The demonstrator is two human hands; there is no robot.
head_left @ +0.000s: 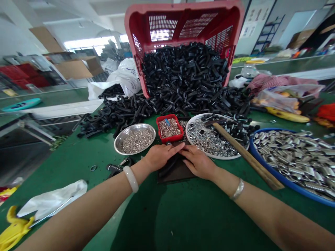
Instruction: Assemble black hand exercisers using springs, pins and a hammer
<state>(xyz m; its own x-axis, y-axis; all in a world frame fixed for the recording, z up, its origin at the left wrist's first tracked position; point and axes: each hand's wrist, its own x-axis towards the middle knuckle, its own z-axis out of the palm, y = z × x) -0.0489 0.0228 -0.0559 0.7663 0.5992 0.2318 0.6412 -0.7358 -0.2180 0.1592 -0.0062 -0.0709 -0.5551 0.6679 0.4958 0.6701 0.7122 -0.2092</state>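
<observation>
My left hand (161,156) is over a black curved plastic handle (168,168), its fingers closed around the upper part. That piece lies on a dark flat plate (183,172) on the green table. My right hand (198,161) comes in from the right, fingertips pinched together against the left fingertips; whatever is between them is hidden. Just beyond the hands sits a small red tray (158,131) of little metal pins with a blue-tipped item on top. A metal dish (117,143) of small metal pieces is to its left, a white round tray (192,139) of bolts and hardware to its right.
A wooden-handled hammer (246,155) lies across the white tray. A blue-rimmed tray (252,148) holds metal springs or sleeves. A tipped red crate (136,52) spills black handles (183,80) across the back. Yellow-handled tool (15,228) and white cloth (56,197) lie at left; bananas (288,114) at right.
</observation>
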